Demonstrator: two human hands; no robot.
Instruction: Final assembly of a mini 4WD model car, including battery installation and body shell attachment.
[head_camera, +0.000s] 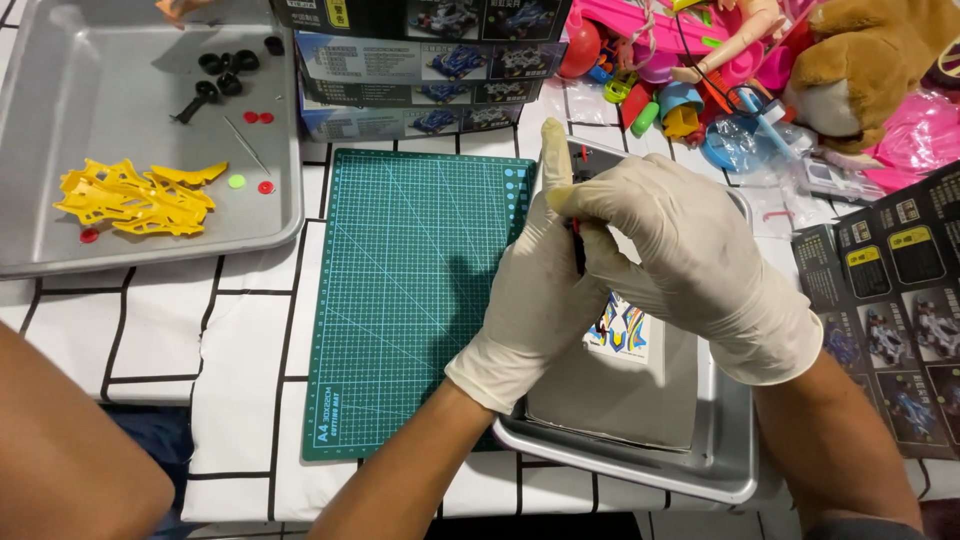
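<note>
Small black-and-red part (577, 240), mostly hidden, is pinched between fingertips of gloved left hand (530, 290) and gloved right hand (690, 265), held above silver tray (725, 440); green cutting mat (410, 290) lies just left of tray.

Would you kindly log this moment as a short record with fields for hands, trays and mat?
left hand: gloved, pressed against the right hand around a small dark part
right hand: gloved, pinching the same small dark part
near tray: metal, under both hands, holds a sticker sheet
far tray: yellow plastic frame, black wheels
cutting mat: green, between the trays
</note>
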